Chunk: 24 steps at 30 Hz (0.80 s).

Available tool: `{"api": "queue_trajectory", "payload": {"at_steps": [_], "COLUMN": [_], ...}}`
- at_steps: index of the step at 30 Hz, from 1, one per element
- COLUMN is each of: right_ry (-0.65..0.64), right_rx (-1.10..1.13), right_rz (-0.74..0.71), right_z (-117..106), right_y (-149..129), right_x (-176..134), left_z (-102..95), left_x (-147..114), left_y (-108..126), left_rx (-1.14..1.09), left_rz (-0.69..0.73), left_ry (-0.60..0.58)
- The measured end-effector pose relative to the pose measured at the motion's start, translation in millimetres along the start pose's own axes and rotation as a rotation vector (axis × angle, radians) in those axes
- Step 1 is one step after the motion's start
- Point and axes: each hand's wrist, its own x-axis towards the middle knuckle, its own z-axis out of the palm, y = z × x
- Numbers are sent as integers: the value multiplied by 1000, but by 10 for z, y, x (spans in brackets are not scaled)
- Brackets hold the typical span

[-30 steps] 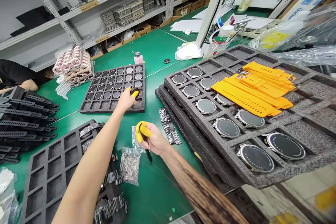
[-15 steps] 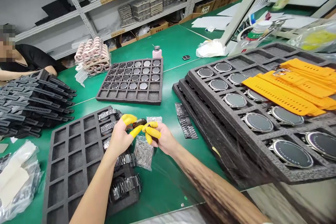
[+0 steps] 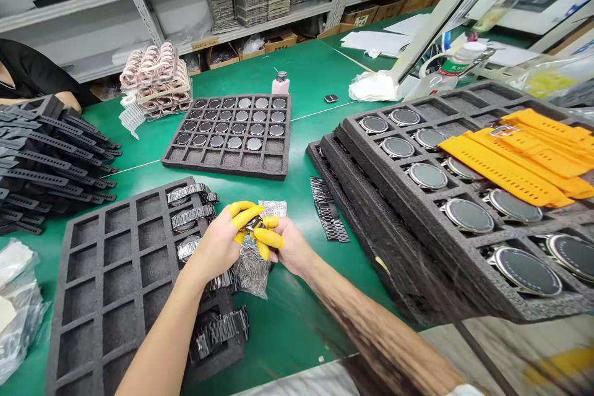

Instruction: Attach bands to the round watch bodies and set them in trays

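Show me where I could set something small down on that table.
Bare green table shows between the near tray and the right forearm, and between the pink bottle and the cardboard boxes. A narrower strip separates the far tray from the tray stack. Crowded: around the left hand and right hand, near the silvery bag, and among the black straps.

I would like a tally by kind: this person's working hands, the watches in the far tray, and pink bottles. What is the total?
Left hand and right hand: 2
Watches in far tray: 23
Pink bottle: 1
Held thing, mostly covered: not counted
Total: 26
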Motion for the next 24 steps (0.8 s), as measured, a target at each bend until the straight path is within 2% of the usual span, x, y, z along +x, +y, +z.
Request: {"api": "queue_trajectory", "payload": {"at_steps": [8,13,17,24], "right_ry": [-3,65,106,68], "right_rx": [79,168,141,114], "right_rz": [50,72,34,-5], "right_z": [11,64,95,98], "right_y": [-52,-91,-91,-87], "right_x": [-16,-31,-46,-77], "left_z": [25,56,40,86], "left_x": [-11,-14,6,72], "left_y": [18,41,110,213], "left_rx": [-8,36,-50,-179], "left_rz": [-48,-68,-21,-19], "left_ry": [-13,18,5,99]}}
